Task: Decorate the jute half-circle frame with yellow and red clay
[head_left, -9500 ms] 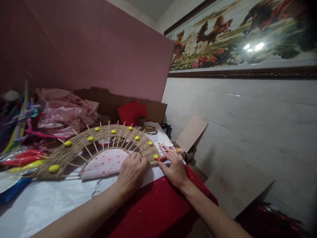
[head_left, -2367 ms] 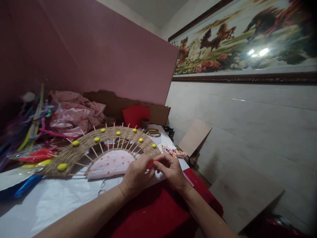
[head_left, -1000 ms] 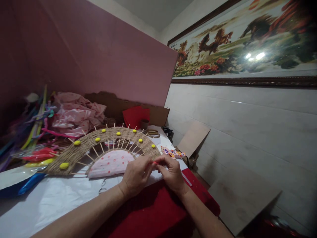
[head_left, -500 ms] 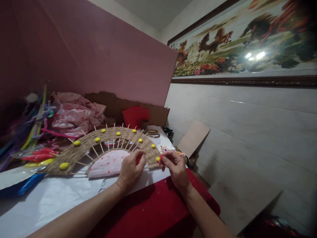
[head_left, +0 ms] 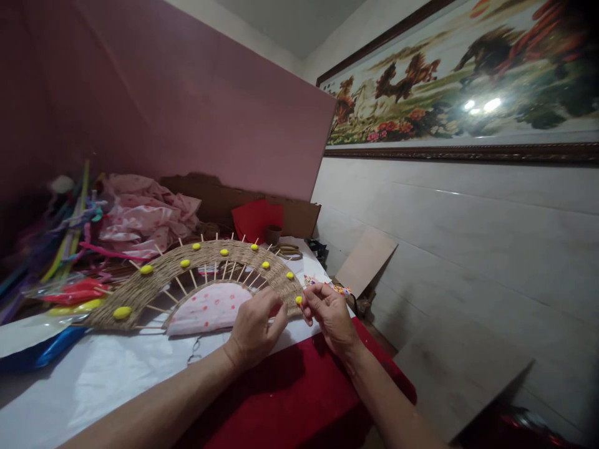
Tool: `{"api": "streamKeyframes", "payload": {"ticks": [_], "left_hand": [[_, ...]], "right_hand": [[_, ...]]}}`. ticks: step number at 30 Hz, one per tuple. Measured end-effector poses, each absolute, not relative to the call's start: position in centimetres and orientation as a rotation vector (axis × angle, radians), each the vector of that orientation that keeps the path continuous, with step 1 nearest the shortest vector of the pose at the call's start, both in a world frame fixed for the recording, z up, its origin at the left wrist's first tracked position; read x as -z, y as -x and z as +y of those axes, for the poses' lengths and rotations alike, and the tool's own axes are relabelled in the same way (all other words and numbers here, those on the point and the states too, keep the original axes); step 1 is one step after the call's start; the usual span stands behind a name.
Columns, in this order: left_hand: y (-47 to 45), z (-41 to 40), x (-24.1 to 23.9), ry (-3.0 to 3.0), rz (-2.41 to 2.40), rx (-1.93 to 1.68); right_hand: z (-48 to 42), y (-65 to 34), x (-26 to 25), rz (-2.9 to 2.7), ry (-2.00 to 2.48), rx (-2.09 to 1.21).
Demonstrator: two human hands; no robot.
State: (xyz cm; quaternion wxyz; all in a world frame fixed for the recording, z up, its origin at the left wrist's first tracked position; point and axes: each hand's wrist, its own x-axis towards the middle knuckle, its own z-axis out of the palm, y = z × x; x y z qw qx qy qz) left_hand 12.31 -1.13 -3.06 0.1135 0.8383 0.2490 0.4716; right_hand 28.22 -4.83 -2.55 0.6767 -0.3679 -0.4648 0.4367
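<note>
A woven twine fan point(head_left: 163, 274) with thin wooden ribs lies on the white-covered table. Yellow discs point(head_left: 122, 313) dot its arched band, and dotted pink cloth point(head_left: 206, 308) covers its inner half-circle. My left hand point(head_left: 257, 327) is over the fan's lower middle, fingers curled closed; what they hold is hidden. At the fan's right end, my right hand point(head_left: 331, 315) pinches thumb and fingers together right beside the last yellow disc point(head_left: 298, 300). What sits in that pinch is too small to make out.
Pink crumpled fabric point(head_left: 145, 215), colourful pipe cleaners point(head_left: 70, 231) and plastic packets point(head_left: 75, 292) crowd the left. Behind the fan are red paper point(head_left: 257, 219), a small brown cup point(head_left: 273, 234) and scissors point(head_left: 289, 251). Red cloth point(head_left: 285, 393) covers the near edge.
My left hand has shifted slightly right, and the red piece seen in its fingers is now hidden. The red bit at my right fingertips is hardly visible now.
</note>
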Motion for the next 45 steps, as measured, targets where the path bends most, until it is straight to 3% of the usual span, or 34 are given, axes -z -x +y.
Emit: {"api": "streamKeyframes", "payload": {"ticks": [17,45], "left_hand": [[-12.75,-0.67,3.93,-2.715,0.932,-1.511],[-12.68,-0.92,3.38,-2.714,0.999,-1.527]], "right_hand": [[-4.61,-28.82,2.33,-0.844,0.776,-1.095],[-4.14,-28.71,2.54,-0.864,0.865,-0.869]]}}
